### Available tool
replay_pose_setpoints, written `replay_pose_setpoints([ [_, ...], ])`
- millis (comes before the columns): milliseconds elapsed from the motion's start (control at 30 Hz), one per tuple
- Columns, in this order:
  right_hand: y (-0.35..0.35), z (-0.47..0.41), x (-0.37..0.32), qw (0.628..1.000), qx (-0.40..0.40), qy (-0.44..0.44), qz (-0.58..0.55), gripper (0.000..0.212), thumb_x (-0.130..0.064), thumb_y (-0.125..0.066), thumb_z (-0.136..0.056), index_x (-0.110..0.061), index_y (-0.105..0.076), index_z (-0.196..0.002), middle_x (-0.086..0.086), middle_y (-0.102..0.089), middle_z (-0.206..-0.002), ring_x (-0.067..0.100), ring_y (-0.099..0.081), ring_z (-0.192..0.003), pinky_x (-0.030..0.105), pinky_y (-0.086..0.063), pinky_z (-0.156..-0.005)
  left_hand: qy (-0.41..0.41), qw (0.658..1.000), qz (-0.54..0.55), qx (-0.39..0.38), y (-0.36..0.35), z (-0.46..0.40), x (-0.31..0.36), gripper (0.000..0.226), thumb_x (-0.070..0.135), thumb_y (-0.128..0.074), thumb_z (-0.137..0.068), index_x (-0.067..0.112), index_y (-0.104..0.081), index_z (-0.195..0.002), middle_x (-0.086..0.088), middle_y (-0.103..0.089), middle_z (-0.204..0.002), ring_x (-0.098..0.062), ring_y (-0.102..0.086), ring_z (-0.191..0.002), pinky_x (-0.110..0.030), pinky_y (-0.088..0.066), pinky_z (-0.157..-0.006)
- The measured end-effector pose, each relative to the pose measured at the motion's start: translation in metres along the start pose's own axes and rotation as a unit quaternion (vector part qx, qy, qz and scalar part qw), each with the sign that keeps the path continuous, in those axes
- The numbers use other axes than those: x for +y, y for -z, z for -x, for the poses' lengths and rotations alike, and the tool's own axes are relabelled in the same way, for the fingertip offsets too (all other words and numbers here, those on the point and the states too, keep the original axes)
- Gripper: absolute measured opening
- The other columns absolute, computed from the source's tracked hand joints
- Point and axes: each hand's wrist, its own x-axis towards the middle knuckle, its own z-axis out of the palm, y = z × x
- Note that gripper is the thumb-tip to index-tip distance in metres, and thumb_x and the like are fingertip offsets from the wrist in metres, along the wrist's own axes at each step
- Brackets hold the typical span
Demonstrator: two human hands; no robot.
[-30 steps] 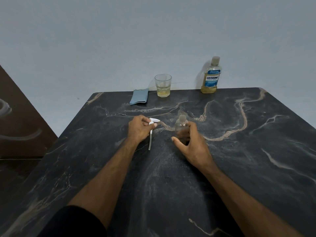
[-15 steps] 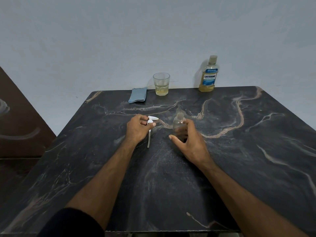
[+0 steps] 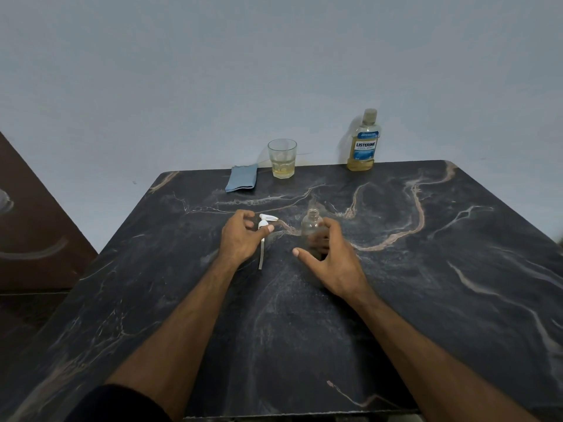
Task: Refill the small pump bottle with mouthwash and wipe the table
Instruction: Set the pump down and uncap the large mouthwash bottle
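pump head now off the small pump bottle, lying flat on the surface with its dip tube pointing toward the bottom of the frame; half a second ago pinched firmly in the left hand, now only brushed by the thumb tip, fingers loosened and spread above it. looks like a release in progress, pump parked just left of centre. bottle neck open and uncapped, so the way is clear for filling.

right hand wrapped loosely round the far side of the bottle, fingers visible through the clear plastic, thumb held out and apart from it toward the left. grasp seems light, more steadying than clamping; bottle upright at centre frame, apparently empty, though hard to tell through the tint.

at the top of the frame, along the far edge of the surface: mouthwash bottle upper right of centre, cap on, well apart from both hands; glass with a little yellowish liquid to its left; folded blue cloth further left, just beside the glass.

next, probably: left hand free to reach for the mouthwash or the glass. wiping not yet begun, cloth untouched. narrow neck makes spilling a likely risk when pouring.
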Motion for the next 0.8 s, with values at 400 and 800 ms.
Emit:
replay_pose_setpoints([
  [400,0.007,0.0,0.004,0.99,0.058,-0.005,-0.129,0.068,-0.08,-0.041,-0.082,-0.037,-0.04,-0.135,-0.008,-0.062,-0.121,0.004,-0.061,-0.111,0.036,-0.053,-0.094,-0.111,0.994,-0.009,0.014,-0.007,-0.018,0.032,0.049,0.033,-0.074,-0.083,0.014,-0.057,-0.125,-0.006,-0.06,-0.116,-0.008,-0.056,-0.085,-0.012,-0.041,-0.062],
  [800,0.085,-0.107,0.046,0.987,0.133,-0.083,0.028,0.056,-0.052,-0.059,-0.091,-0.03,-0.037,-0.138,-0.013,-0.057,-0.11,0.004,-0.057,-0.102,0.026,-0.046,-0.087,-0.168,0.984,-0.007,-0.054,-0.053,-0.071,0.084,0.054,0.034,-0.07,-0.087,0.016,-0.048,-0.132,0.002,-0.056,-0.118,-0.012,-0.055,-0.101,-0.012,-0.037,-0.072],
])
